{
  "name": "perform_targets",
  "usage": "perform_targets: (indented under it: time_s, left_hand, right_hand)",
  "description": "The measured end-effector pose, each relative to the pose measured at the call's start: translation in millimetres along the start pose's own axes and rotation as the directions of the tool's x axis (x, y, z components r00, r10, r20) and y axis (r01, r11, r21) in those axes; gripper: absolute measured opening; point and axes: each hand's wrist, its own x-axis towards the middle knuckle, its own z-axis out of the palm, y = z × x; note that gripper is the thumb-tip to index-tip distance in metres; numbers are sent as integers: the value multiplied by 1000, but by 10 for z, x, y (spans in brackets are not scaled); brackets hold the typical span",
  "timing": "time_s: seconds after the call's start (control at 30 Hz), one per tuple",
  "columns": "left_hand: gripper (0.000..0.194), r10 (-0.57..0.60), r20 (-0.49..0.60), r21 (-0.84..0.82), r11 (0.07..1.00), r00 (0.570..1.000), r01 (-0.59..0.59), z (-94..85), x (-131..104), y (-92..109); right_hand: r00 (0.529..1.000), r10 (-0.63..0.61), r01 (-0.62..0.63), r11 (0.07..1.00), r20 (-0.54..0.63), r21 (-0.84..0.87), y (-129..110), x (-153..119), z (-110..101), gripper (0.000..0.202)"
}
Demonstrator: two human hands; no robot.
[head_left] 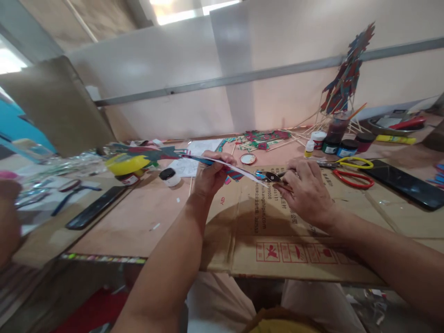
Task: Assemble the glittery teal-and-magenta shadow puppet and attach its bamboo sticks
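Observation:
In the middle of the head view my left hand (215,173) is closed on a long painted paper cutout (163,152), blue-grey and red. Its pale edge (239,171) runs rightward from my fingers. My right hand (307,189) grips a small hand tool like pliers (273,177), with a dark round pivot and brownish handles. The tool's jaws are at the right end of the pale edge; whether they close on it cannot be made out. Both hands are above a flattened cardboard sheet (218,249).
Scissors with red and yellow handles (354,175) and a black phone (405,182) lie at right. Paint jars (348,149) and a tall painted stick model (347,78) stand behind. A white jar (169,177) is at left. Another person's arm (9,217) shows at the left edge.

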Motion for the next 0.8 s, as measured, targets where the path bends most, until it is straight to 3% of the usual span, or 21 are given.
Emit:
perform_targets:
  time_s: [0.4, 0.63, 0.8]
  left_hand:
    - [54, -17, 95, 55, 998, 995, 12, -66, 1, 156]
    - [48, -18, 167, 23, 1000, 986, 14, -43, 17, 165]
    - [44, -52, 117, 62, 997, 992, 45, -72, 4, 162]
  right_hand:
    - [989, -57, 50, 997, -137, -51, -5, 6, -89, 19]
    - [988, -72, 69, 997, -135, -28, 22, -1, -93, 20]
    - [988, -98, 102, 994, -120, 27, 63, 30, -105, 21]
